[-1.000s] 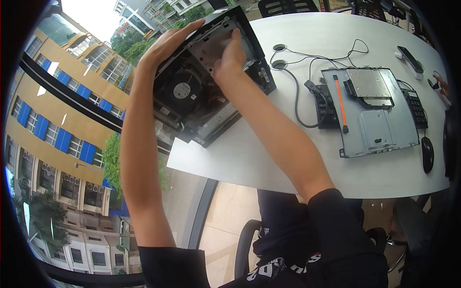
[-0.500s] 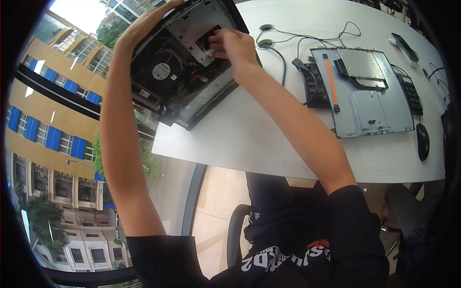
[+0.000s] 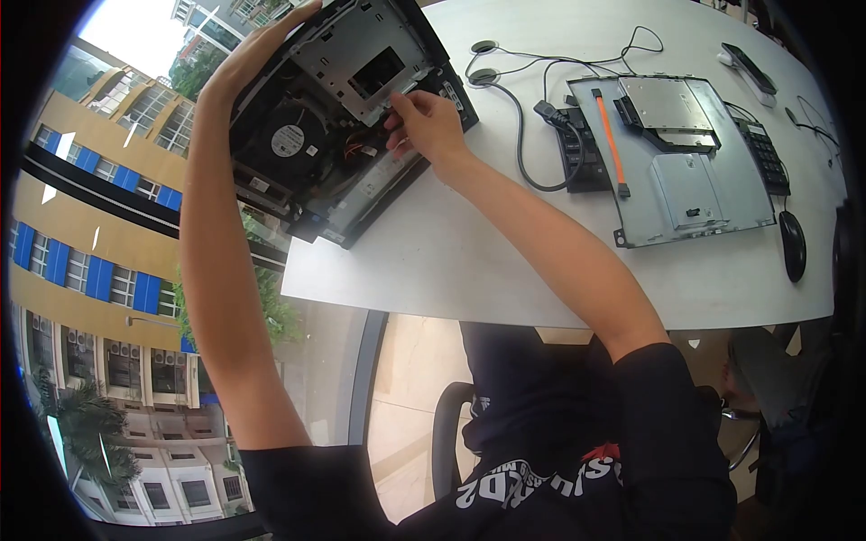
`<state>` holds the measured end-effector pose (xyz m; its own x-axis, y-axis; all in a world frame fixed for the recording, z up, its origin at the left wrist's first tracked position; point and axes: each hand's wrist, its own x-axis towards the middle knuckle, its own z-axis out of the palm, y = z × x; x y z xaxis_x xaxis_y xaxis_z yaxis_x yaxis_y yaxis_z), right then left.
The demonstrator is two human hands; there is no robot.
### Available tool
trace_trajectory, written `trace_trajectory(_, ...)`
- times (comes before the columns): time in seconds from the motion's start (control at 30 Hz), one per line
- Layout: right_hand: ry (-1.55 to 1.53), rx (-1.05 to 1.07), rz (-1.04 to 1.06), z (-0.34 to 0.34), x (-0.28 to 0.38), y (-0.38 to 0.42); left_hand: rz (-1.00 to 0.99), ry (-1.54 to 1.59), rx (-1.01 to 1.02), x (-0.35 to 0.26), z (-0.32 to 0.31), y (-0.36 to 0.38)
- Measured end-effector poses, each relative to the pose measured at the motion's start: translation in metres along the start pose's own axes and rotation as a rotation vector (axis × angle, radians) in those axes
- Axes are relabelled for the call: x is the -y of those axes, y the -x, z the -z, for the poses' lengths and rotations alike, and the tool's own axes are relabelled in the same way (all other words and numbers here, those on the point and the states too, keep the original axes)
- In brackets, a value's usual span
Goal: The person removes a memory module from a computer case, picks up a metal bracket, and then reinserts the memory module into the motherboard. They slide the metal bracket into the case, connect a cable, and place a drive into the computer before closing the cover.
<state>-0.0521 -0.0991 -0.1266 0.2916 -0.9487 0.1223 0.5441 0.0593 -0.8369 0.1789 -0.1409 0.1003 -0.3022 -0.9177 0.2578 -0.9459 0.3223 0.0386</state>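
Observation:
An opened desktop computer case (image 3: 311,200) is tilted up at the table's left end. My left hand (image 3: 271,43) grips its upper left edge, with the fingertips hidden behind the rim. Inside sit a black round fan (image 3: 287,141), orange wires (image 3: 354,146) and a metal drive bracket (image 3: 361,56) with a rectangular opening. My right hand (image 3: 428,124) is at the bracket's lower right corner, thumb and fingers curled together over the case interior. Whatever lies between those fingertips is too small to make out.
On the white table (image 3: 505,261) lies a metal side panel (image 3: 645,203) carrying an orange cable (image 3: 610,135). Around it are a keyboard (image 3: 765,158), a mouse (image 3: 792,245), a black phone-like device (image 3: 749,68) and a looped black cable (image 3: 521,144). A window borders the left.
My right hand has moved down from the bracket's opening to its lower corner, uncovering the opening. The left hand stays on the case edge. The whole view has shifted slightly.

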Motion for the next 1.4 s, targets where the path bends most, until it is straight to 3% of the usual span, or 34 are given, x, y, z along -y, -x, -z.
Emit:
trace_trajectory(0.2, 0.025, -0.004, -0.066, -0.003, 0.007, -0.002, 0.03, 0.077, 0.033, -0.041, 0.001, 0.012)
trace_trajectory(0.37, 0.101, 0.018, -0.196, 0.003, 0.032, 0.005, -0.001, 0.115, 0.026, -0.032, 0.004, 0.006)
trace_trajectory(0.43, 0.297, 0.121, -0.164, 0.012, 0.049, 0.016, 0.086, 0.157, 0.048, -0.043, 0.006, 0.009)
trace_trajectory(0.57, 0.734, 0.269, -0.018, 0.053, 0.092, 0.037, 0.065, 0.164, 0.041, -0.04, 0.005, 0.008)
trace_trajectory(0.63, 1.191, 0.287, 0.341, 0.097, 0.11, 0.035, 0.124, 0.167, 0.037, -0.05, 0.006, 0.01)
trace_trajectory(0.67, 1.246, 0.312, 0.278, 0.117, 0.133, 0.048, 0.159, 0.17, 0.036, -0.052, 0.005, 0.01)
trace_trajectory(0.7, 1.402, 0.254, 0.245, 0.133, 0.156, 0.06, 0.125, 0.175, 0.005, -0.045, 0.003, 0.009)
trace_trajectory(0.8, 1.689, 0.093, 0.299, 0.207, 0.2, 0.077, 0.284, 0.198, 0.053, -0.051, 0.005, 0.007)
trace_trajectory(0.83, 1.798, 0.02, 0.306, 0.225, 0.214, 0.084, 0.138, 0.239, -0.097, -0.046, -0.004, 0.012)
trace_trajectory(0.9, 1.934, -0.15, 0.235, 0.257, 0.223, 0.101, 0.252, 0.038, -0.069, -0.061, 0.008, 0.012)
trace_trajectory(0.93, 1.865, -0.19, 0.227, 0.267, 0.225, 0.108, 0.304, -0.067, -0.056, -0.066, 0.015, 0.009)
trace_trajectory(0.97, 1.793, -0.231, 0.217, 0.276, 0.225, 0.116, 0.142, -0.138, -0.371, -0.054, 0.002, 0.007)
trace_trajectory(1.07, 1.638, -0.336, 0.225, 0.301, 0.225, 0.131, -0.06, -0.228, -0.76, -0.103, 0.006, 0.022)
trace_trajectory(1.1, 1.594, -0.368, 0.229, 0.307, 0.224, 0.133, -0.097, -0.177, -0.793, -0.124, 0.002, 0.025)
trace_trajectory(1.17, 1.509, -0.398, 0.284, 0.314, 0.22, 0.135, -0.218, -0.019, -0.774, -0.186, -0.024, 0.029)
trace_trajectory(1.27, 1.42, -0.466, 0.387, 0.321, 0.211, 0.139, -0.437, -0.045, -0.575, -0.264, -0.084, 0.03)
trace_trajectory(1.33, 1.362, -0.49, 0.444, 0.323, 0.206, 0.142, -0.511, -0.029, -0.355, -0.298, -0.125, 0.026)
trace_trajectory(1.4, 1.295, -0.506, 0.461, 0.327, 0.204, 0.15, -0.6, 0.029, -0.288, -0.318, -0.171, 0.013)
